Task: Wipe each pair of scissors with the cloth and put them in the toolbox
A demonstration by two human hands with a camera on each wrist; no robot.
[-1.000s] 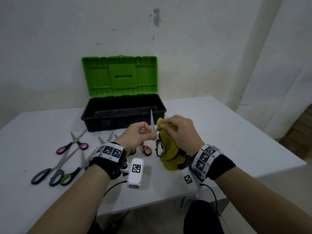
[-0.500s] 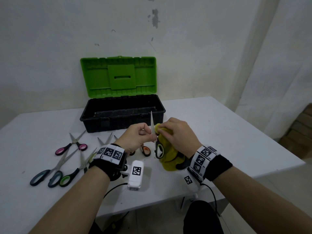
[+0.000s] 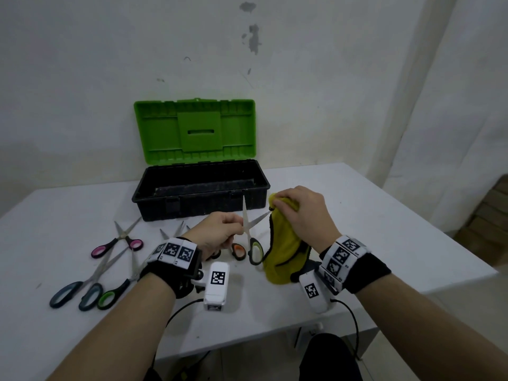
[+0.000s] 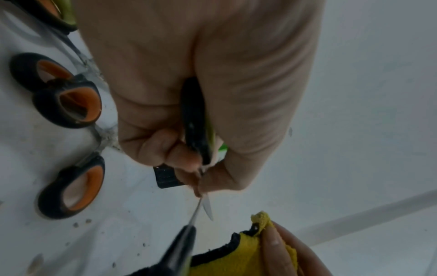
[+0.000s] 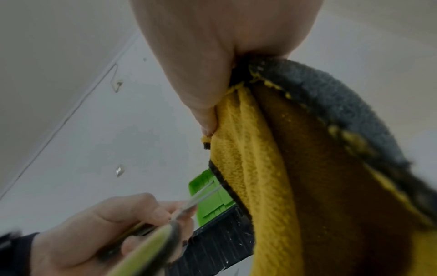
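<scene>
Left hand (image 3: 217,232) clamped on black-and-green-handled steel scissors (image 3: 251,229), blades spread in a V above the grip. Right hand (image 3: 302,213) bunched round yellow, dark-edged microfibre cloth (image 3: 283,251), apparently at one blade tip. Beyond both grips, open black plastic toolbox with green lid (image 3: 198,193).

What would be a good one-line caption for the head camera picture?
Left hand holds open scissors while right hand wipes a blade with a yellow cloth before an open toolbox.

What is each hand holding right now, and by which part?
Left hand grips the green-handled scissors by one handle, blades open. Right hand pinches the yellow cloth near its top edge.
</scene>
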